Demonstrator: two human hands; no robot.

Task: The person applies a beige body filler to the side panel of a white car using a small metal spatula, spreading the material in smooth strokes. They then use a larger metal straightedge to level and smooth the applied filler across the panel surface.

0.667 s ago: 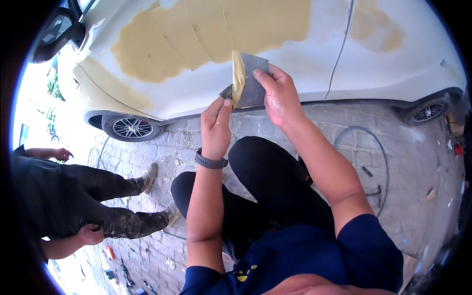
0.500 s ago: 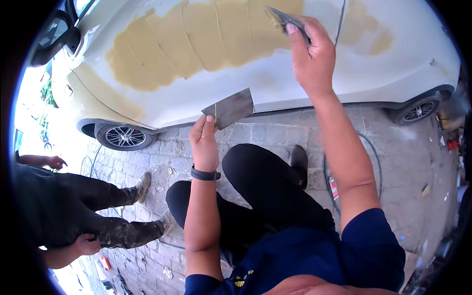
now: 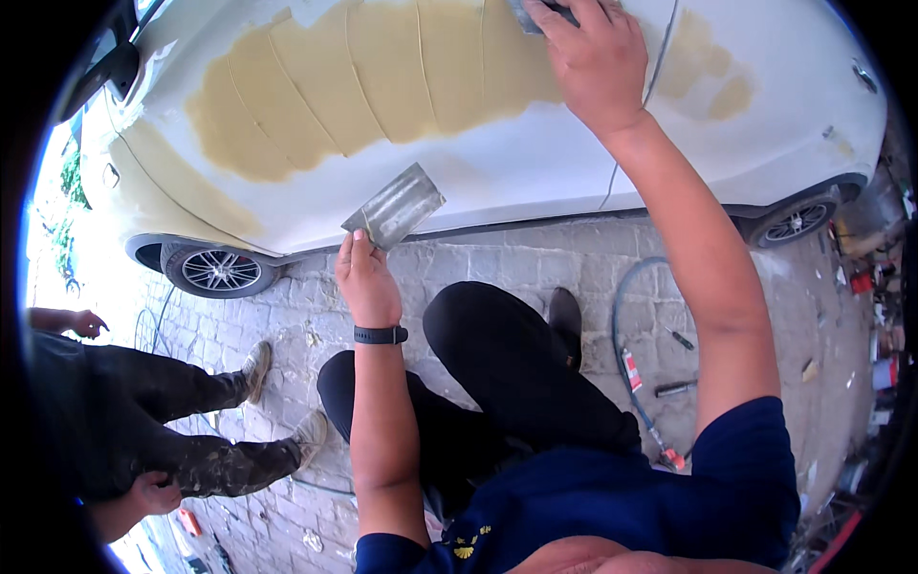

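Right hand [image 3: 601,72] grips a dark-grey flat spreader [image 3: 527,14] at the right end of the broad, tan filler patch [image 3: 382,91]!
Below that patch, left hand [image 3: 369,282] pinches a grey, rectangular metal plate [image 3: 398,205].

Grey paving [image 3: 535,271] beneath a curved hose [image 3: 617,320] and 2 car wheels [image 3: 220,271].

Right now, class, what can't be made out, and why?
Head view:
Scraper in the right hand: mostly hidden by that hand and the top edge.
White car: roof cut off by the top edge.
Standing person: head lost beyond the dark left rim.
Clutter at far right: too small and blurred to identify.
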